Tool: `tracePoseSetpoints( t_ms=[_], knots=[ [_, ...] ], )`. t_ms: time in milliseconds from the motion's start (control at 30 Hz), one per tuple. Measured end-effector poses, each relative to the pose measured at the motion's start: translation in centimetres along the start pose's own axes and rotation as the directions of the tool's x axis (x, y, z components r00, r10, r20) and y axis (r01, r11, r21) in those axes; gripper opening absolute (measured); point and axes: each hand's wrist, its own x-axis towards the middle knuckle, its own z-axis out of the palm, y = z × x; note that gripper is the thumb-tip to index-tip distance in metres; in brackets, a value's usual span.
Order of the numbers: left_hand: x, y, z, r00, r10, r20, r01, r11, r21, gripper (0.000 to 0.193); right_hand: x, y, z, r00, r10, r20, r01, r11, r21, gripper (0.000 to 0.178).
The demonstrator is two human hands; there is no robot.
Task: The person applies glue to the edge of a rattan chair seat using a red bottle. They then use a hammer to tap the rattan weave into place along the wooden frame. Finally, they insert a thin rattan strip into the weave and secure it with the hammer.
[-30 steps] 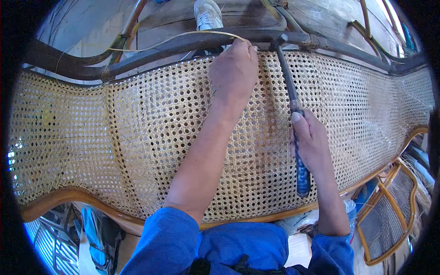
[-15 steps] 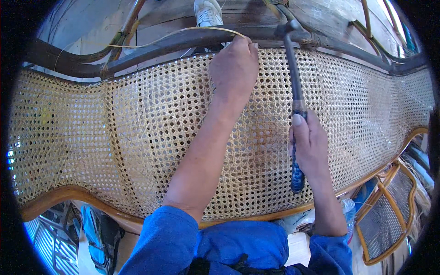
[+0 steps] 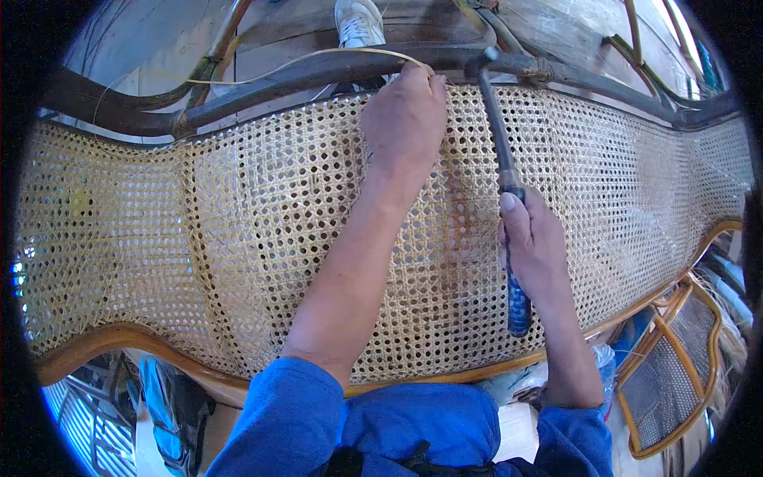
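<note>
A wide panel of woven cane webbing [image 3: 294, 199] stretches across the view, bordered by a dark rail [image 3: 294, 78] on the far side. My left hand [image 3: 404, 119] pinches a thin pale cane strip [image 3: 318, 52] against that rail; the strip trails off leftward along it. My fingertips hide whatever else may be at the pinch. In my right hand [image 3: 537, 242] is a hammer [image 3: 494, 127], gripped by its dark textured handle with my thumb along it. Its head is just above the rail, to the right of my left fingers.
A brown curved rail [image 3: 119, 334] edges the near side of the webbing. At the lower right stands another cane-panelled frame [image 3: 668, 381]. A blue and black bag [image 3: 165, 405] lies at the lower left. Beyond the far rail is a white shoe [image 3: 359, 24].
The hammer's head has swung slightly left, nearer to my left fingers. My left hand has stayed almost in place with the cane strip.
</note>
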Motion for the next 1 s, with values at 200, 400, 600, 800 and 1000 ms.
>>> tracePoseSetpoints(
  t_ms=[200,400,600,800,1000],
  knots=[
    [0.0,-0.2,0.4,1.000,0.022,-0.020,-0.022,1.000,0.002,0.025,0.4,0.5,0.1,1.000,-0.015,0.006,0.015,1.000,0.002,0.034],
    [0.0,-0.3,0.3,0.999,0.013,-0.034,-0.014,1.000,-0.015,0.025,-0.5,-0.6,-0.3,0.999,0.045,-0.004,-0.044,0.978,0.204,0.033],
    [0.2,0.1,0.3,1.000,-0.018,0.001,0.018,1.000,0.012,0.024,0.8,1.0,-0.3,0.999,-0.036,0.002,0.036,0.997,0.072,0.034],
    [0.0,-0.2,0.5,0.999,0.009,-0.039,-0.009,1.000,-0.002,0.024,-0.2,-0.5,-0.2,0.999,-0.012,-0.050,0.020,0.986,0.164,0.033],
    [0.1,-0.1,0.4,1.000,-0.009,-0.012,0.009,1.000,-0.003,0.025,-0.2,0.0,-0.3,1.000,-0.002,-0.016,0.005,0.981,0.196,0.029]
  ],
)
